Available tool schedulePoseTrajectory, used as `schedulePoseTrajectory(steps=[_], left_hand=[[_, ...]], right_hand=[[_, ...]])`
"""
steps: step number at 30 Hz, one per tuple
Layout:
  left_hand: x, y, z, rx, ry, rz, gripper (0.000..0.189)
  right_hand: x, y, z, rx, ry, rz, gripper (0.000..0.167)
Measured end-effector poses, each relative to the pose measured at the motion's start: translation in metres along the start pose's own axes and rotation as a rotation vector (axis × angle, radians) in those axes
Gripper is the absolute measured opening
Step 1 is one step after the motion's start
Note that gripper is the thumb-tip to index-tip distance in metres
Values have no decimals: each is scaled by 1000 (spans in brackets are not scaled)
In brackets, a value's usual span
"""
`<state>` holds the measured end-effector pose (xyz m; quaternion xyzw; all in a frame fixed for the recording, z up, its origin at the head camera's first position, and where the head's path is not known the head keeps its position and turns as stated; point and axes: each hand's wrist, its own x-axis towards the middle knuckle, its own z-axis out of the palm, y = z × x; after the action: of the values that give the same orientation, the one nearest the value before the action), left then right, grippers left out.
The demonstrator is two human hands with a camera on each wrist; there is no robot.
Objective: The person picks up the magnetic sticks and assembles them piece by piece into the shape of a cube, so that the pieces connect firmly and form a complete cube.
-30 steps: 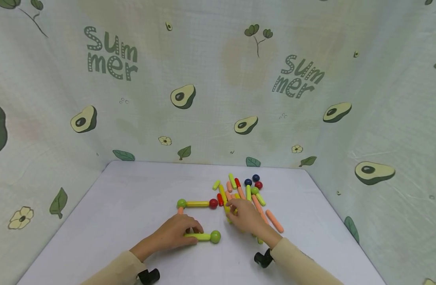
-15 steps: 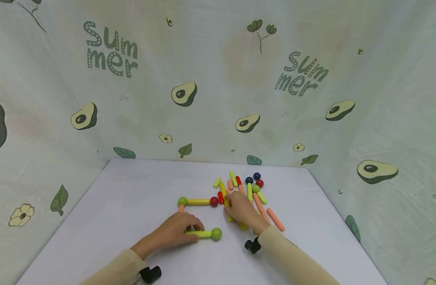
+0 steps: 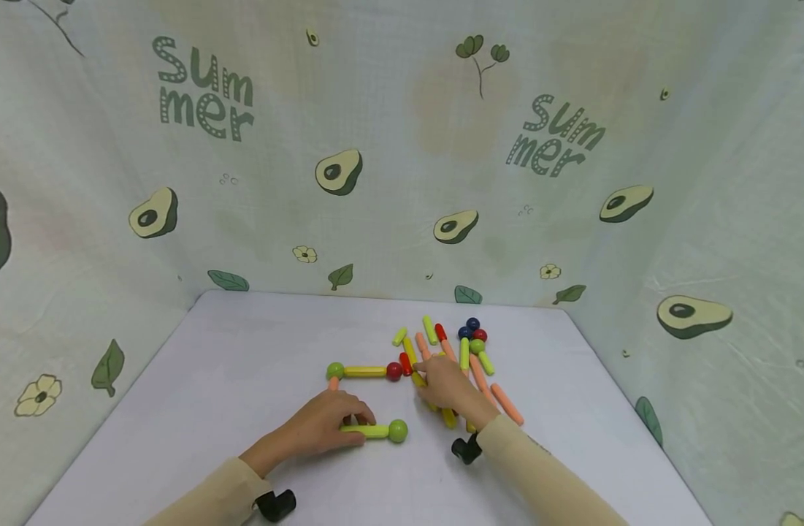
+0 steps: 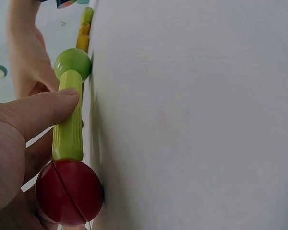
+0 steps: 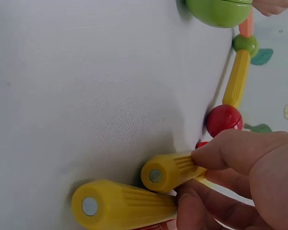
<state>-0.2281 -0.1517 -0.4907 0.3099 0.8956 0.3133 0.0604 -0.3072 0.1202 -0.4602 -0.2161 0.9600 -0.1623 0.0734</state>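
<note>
My left hand [image 3: 326, 424] holds a yellow-green magnetic stick [image 3: 369, 432], its thumb lying along it. A green ball [image 3: 398, 431] caps the stick's right end, and the left wrist view shows a red ball [image 4: 69, 191] at the other. Beyond that hand lies a joined yellow stick [image 3: 365, 372] between a green ball [image 3: 335, 371] and a red ball [image 3: 393, 371]. A salmon stick [image 3: 334, 383] runs from that green ball towards my left hand, which hides the rest. At the pile, my right hand [image 3: 450, 383] pinches a yellow stick [image 5: 169, 168] between thumb and fingers.
Another yellow stick [image 5: 129, 206] lies against the pinched one. Loose salmon sticks [image 3: 507, 404], red sticks [image 3: 405, 364] and yellow-green sticks [image 3: 430, 330] surround the right hand. Dark blue balls [image 3: 472, 324] sit behind them. A printed cloth [image 3: 388, 109] hangs around the white table [image 3: 263, 343].
My right hand has reached lower into the pile and now pinches a yellow stick. Some balls and sticks there have shifted slightly right. The left hand keeps its hold and place.
</note>
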Motion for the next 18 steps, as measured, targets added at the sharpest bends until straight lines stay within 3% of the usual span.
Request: schedulePoseTrajectory(steps=[7,18], left_hand=[[0,0,0,9,-4,-6,22],[0,0,-1,24,-19,-2,22]], right_hand=[[-1,0,-5,2,-44,3,49],[-13,0,-6,55,-33,-124,33]])
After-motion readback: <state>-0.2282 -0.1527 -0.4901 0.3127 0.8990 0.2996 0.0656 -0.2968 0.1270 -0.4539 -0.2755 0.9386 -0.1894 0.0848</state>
